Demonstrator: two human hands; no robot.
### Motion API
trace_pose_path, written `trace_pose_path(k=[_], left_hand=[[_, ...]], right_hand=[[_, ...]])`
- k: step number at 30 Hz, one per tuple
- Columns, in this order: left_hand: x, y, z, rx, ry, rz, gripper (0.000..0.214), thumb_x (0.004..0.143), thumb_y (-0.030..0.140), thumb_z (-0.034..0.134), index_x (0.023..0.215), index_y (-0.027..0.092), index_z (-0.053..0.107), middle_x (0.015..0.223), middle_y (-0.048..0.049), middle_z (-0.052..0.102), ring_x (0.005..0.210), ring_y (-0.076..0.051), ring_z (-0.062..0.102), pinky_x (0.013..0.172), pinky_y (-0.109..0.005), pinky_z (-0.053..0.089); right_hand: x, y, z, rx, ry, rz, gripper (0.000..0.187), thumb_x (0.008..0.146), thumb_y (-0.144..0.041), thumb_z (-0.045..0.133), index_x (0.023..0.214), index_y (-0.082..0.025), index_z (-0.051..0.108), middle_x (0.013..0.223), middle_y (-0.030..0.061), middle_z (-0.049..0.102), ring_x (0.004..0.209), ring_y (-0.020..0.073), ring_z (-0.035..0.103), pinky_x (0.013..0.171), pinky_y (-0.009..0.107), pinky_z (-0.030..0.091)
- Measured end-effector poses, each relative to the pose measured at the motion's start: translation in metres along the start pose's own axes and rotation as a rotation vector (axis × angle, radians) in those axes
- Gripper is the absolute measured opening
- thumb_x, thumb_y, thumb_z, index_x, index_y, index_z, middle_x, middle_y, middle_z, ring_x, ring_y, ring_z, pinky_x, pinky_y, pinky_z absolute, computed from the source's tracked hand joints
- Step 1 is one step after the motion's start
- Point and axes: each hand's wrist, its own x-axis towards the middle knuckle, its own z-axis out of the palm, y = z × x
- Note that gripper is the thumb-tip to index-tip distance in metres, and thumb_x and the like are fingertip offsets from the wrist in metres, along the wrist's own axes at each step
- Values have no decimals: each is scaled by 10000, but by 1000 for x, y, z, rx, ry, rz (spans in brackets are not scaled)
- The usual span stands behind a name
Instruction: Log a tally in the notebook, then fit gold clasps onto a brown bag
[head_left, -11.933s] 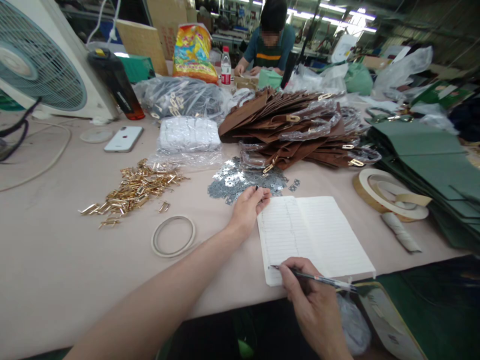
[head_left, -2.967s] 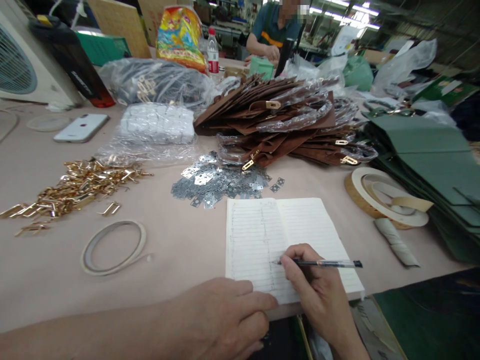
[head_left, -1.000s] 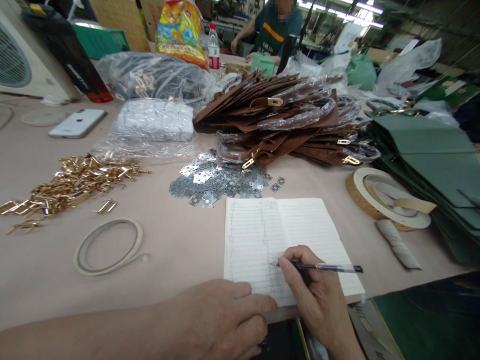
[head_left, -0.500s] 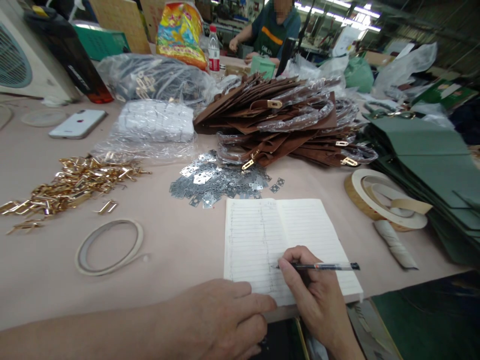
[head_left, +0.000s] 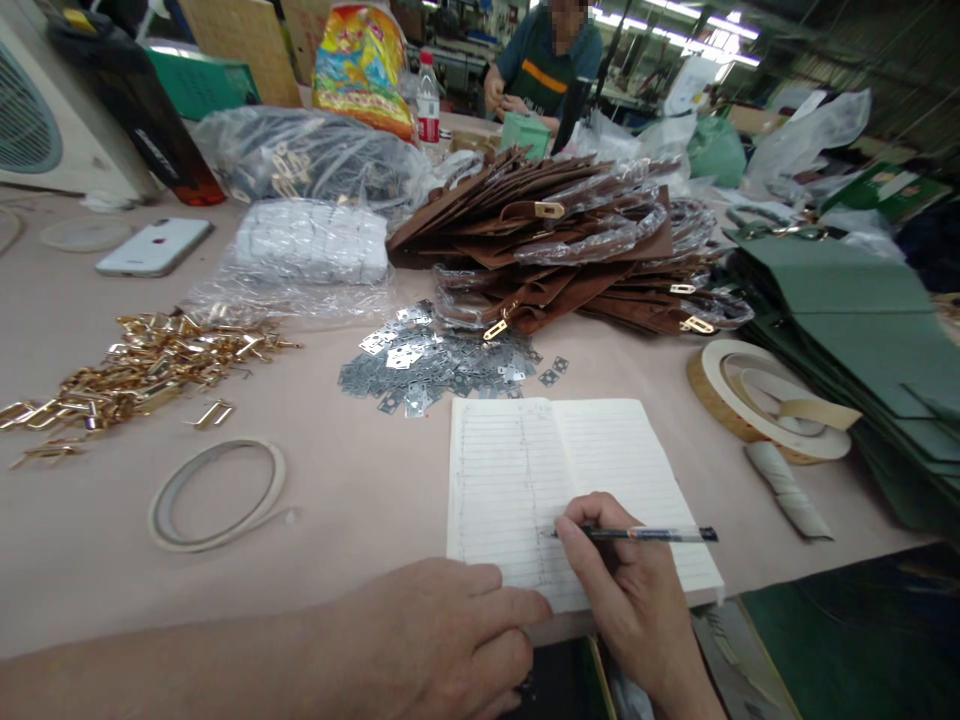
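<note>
An open lined notebook (head_left: 504, 480) lies at the table's front edge, with handwriting on its left page. My right hand (head_left: 626, 590) is closed around a black-and-clear pen (head_left: 652, 534), whose tip meets or nearly meets the left page near the inner fold. My left hand (head_left: 465, 635) rests across the notebook's lower left edge. Its fingers are loosely bent and apart, the forefinger lying along the page bottom and the others over the table edge. Beyond the notebook is a heap of small silver metal plates (head_left: 450, 360).
Gold metal fittings (head_left: 150, 365) and a tape roll (head_left: 217, 495) lie left. Brown bag pieces (head_left: 540, 240) are piled behind; a wide tape roll (head_left: 772, 400) and green panels (head_left: 870, 310) stand right. A phone (head_left: 154, 247) lies back left. Across the table works another person (head_left: 544, 75).
The person across the table has brought their two hands together. My hands, the pen and the notebook have hardly moved.
</note>
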Motion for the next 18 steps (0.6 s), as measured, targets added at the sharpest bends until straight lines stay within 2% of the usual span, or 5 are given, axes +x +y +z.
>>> trace_pose_path(k=[12,18], left_hand=[[-1,2,1,10,-3,-35,173,1048,347,649,985,197,590,1314,-40,692,816,-191,581,733,-379,511],[-3,-3,2,-18,-20,8,160,1041,342,641,1040,190,591,1357,-41,671,825,-191,580,723,-377,506]], right_hand=[[1,-2,0,8,0,-8,280,1101,-374,535,867,-230,592,734,-43,517,667,143,501,621,277,378],[2,-2,2,-8,16,-25,283,1097,-365,538,857,-228,596,725,-42,522,667,144,502,619,274,375]])
